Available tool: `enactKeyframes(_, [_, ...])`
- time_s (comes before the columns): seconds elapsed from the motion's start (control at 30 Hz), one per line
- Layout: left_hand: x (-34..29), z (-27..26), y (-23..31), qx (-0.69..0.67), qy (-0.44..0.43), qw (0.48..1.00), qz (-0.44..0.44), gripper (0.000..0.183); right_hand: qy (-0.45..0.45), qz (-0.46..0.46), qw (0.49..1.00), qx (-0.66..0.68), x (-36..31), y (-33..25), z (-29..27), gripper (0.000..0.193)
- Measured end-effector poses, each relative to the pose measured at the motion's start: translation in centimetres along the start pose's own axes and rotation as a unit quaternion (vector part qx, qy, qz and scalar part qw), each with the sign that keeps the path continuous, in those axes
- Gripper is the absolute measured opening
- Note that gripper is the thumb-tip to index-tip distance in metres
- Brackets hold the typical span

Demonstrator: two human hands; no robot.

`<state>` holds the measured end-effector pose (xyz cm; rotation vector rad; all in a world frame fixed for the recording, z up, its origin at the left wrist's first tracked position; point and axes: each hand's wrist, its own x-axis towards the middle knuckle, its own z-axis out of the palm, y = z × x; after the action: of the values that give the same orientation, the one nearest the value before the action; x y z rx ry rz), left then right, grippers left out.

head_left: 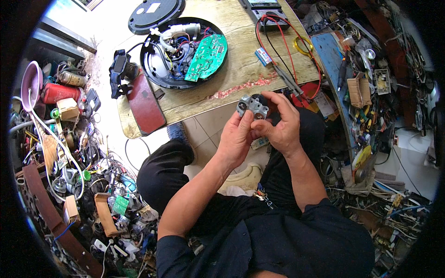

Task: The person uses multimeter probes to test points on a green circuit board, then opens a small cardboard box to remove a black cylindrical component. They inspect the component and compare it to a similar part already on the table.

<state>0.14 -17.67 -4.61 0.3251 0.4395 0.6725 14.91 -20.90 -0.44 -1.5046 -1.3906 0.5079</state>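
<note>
My left hand (235, 140) and my right hand (283, 126) are together just off the table's near edge, above my lap. Between them they hold a small grey metal part (251, 104) with round sockets and a dark piece on its far side; its exact kind I cannot make out. My left thumb presses on its near face. The right fingers curl round its right side, hiding some of it. Beyond, on the wooden table, lies an opened round black appliance housing (146, 74) with wires, a white motor-like unit (184, 30) and a green circuit board (208, 56).
A round black cover (156, 15) lies behind the housing. A dark red plate (145, 105) and a black strapped device (121, 72) sit at left. A multimeter (266, 15) with red and black probes (288, 83) stands at right, near a yellow ring (302, 45). Cluttered parts pile up on both sides.
</note>
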Motion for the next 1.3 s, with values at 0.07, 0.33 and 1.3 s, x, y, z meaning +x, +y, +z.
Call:
enactKeyframes(0.07, [0.0, 0.2, 0.3, -0.006, 0.021, 1.0, 0.001, 0.039, -0.006, 0.021, 1.0, 0.01, 0.0, 0.0, 0.2, 0.075])
enactKeyframes(0.33, [-0.2, 1.2, 1.2, 0.023, 0.102, 0.993, 0.051, 0.033, -0.037, 0.013, 0.999, -0.021, 0.4, 0.1, 0.6, 0.073])
enactKeyframes(1.3, [-2.2, -3.2, 12.1, 0.252, 0.276, 0.874, 0.311, 0.037, -0.061, 0.38, 0.837, 0.39, 8.4, -1.1, 11.4, 0.029])
